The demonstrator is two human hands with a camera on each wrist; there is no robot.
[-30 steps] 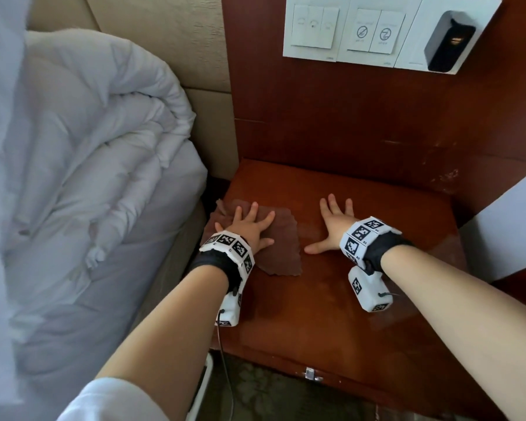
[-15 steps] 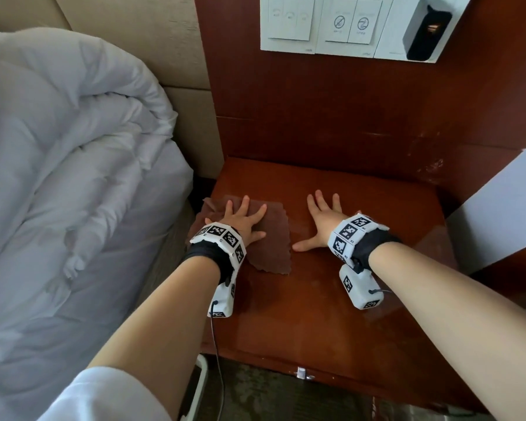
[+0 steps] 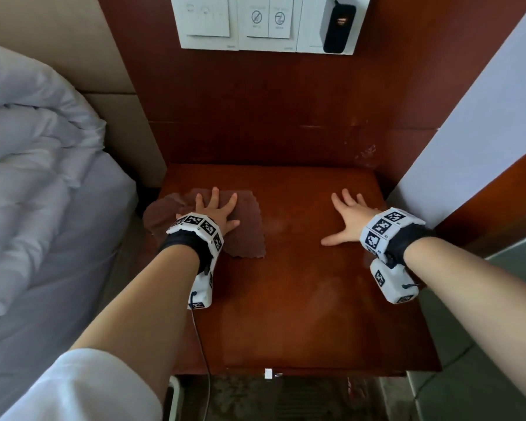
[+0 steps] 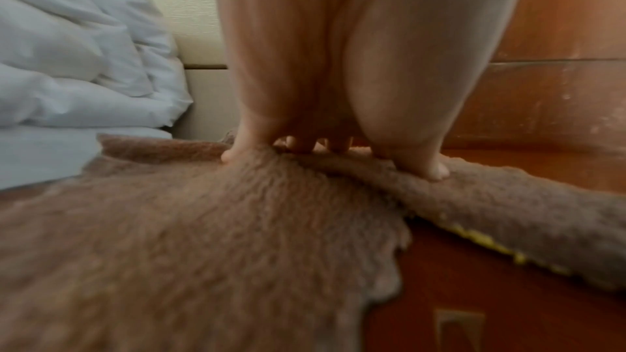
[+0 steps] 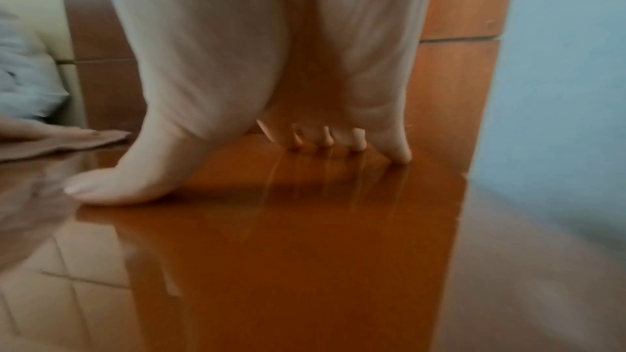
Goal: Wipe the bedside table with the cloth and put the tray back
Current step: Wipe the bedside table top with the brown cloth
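Observation:
A brown fuzzy cloth (image 3: 249,229) (image 4: 203,237) lies spread at the far left of the red-brown bedside table (image 3: 301,299) (image 5: 305,224), one corner hanging over the left edge. My left hand (image 3: 216,212) (image 4: 325,143) presses flat on it with fingers spread. The right hand (image 3: 348,218) (image 5: 305,141) lies flat on bare wood near the table's right edge, fingers straight and thumb out to the left. The cloth's edge (image 5: 67,141) shows at the left of the right wrist view. No tray is in view.
A white duvet (image 3: 37,177) (image 4: 78,63) is heaped on the bed left of the table. Behind the table rises a wood wall panel (image 3: 271,101) with white switches (image 3: 234,22) and a black device (image 3: 337,28). A pale wall (image 3: 468,147) closes the right side.
The right hand has slid right across the table, away from the cloth. The left hand stays pressed on the cloth. The head view has shifted to centre on the table.

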